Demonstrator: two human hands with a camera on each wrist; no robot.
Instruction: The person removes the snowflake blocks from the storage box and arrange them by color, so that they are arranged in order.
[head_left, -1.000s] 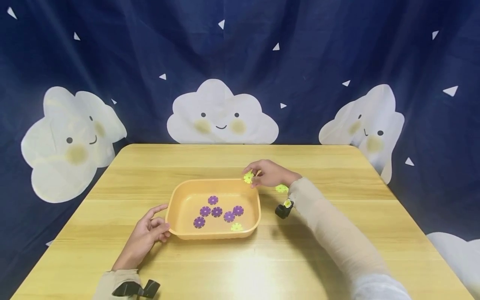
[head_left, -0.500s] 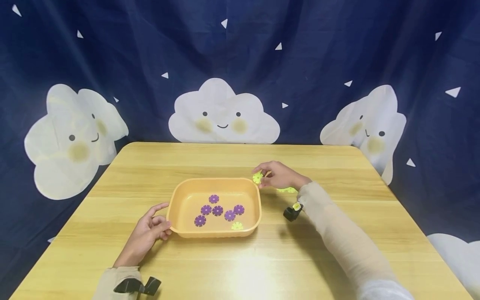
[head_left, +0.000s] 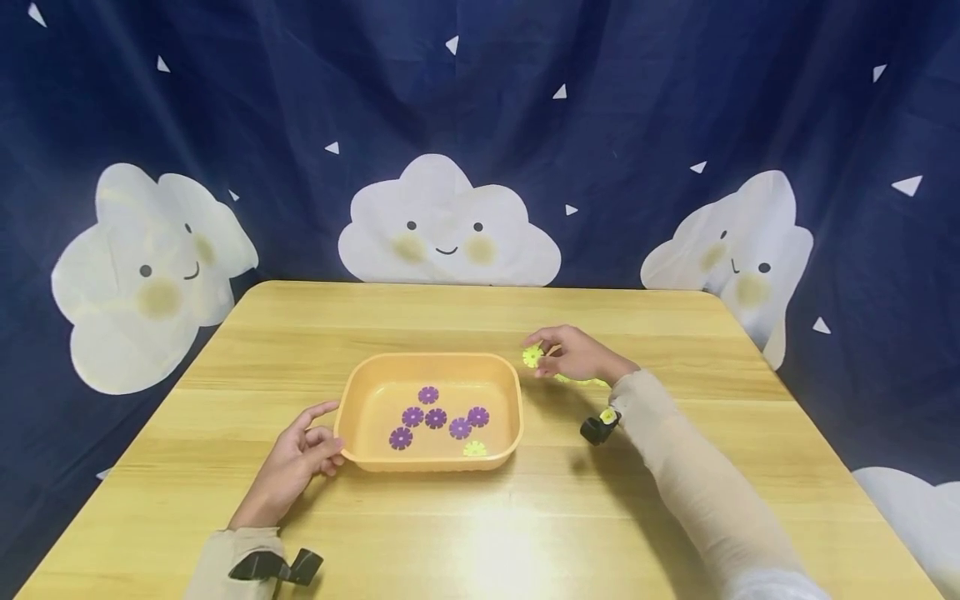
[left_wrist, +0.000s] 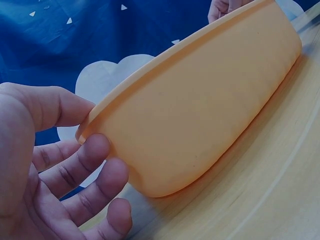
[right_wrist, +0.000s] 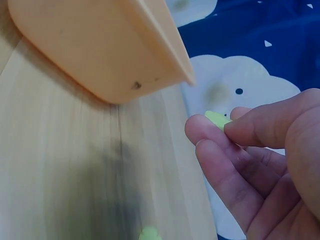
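Observation:
An orange plastic basin (head_left: 431, 454) stands on the table in the head view. At its left end my left hand (head_left: 288, 471) grips the rim between thumb and fingers; the left wrist view has the thumb (left_wrist: 60, 107) up at the rim. Flat purple snowflake discs (head_left: 436, 418), several of them, lie on the basin floor, along with one yellow-green disc (head_left: 475, 449) near the front right. My right hand (head_left: 581, 356) pinches another yellow-green snowflake disc (right_wrist: 217, 120), held above the table just beyond the basin's right rim.
Under and beside my right hand, more yellow-green discs (head_left: 562, 379) lie on the wooden table (head_left: 420, 533), partly covered by the hand. A dark blue curtain (head_left: 285, 83) printed with clouds hangs behind the far edge.
My right hand has moved to the right with the disc, from over the basin's back right rim to outside it. My left hand keeps its grip on the basin.

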